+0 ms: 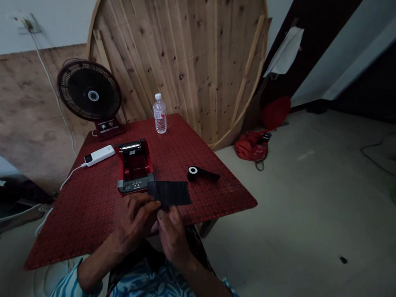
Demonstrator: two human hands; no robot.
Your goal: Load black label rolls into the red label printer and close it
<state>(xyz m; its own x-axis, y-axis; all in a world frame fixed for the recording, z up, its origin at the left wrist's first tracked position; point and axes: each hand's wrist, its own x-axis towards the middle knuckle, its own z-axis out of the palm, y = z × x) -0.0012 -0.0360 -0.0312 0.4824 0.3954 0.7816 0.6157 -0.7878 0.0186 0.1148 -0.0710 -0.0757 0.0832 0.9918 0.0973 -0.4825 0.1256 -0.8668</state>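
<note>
My left hand (137, 219) and my right hand (170, 230) meet above the near edge of the red table (89, 206). Both pinch the lower edge of a flat black strip (169, 192), held up between them. Just beyond the strip sits a small red printer (135, 166) with its lid open and a grey button panel at its front. To the right of the strip, a black roll with a white core (194, 171) lies on the table with a loose black tail trailing right.
A white power strip (99, 155) with its cable, a black-and-red desk fan (90, 96) and a clear water bottle (159, 114) stand on the table's far side. A round wooden tabletop (187, 52) leans on the wall. Red bags (252, 145) lie on the floor at the right.
</note>
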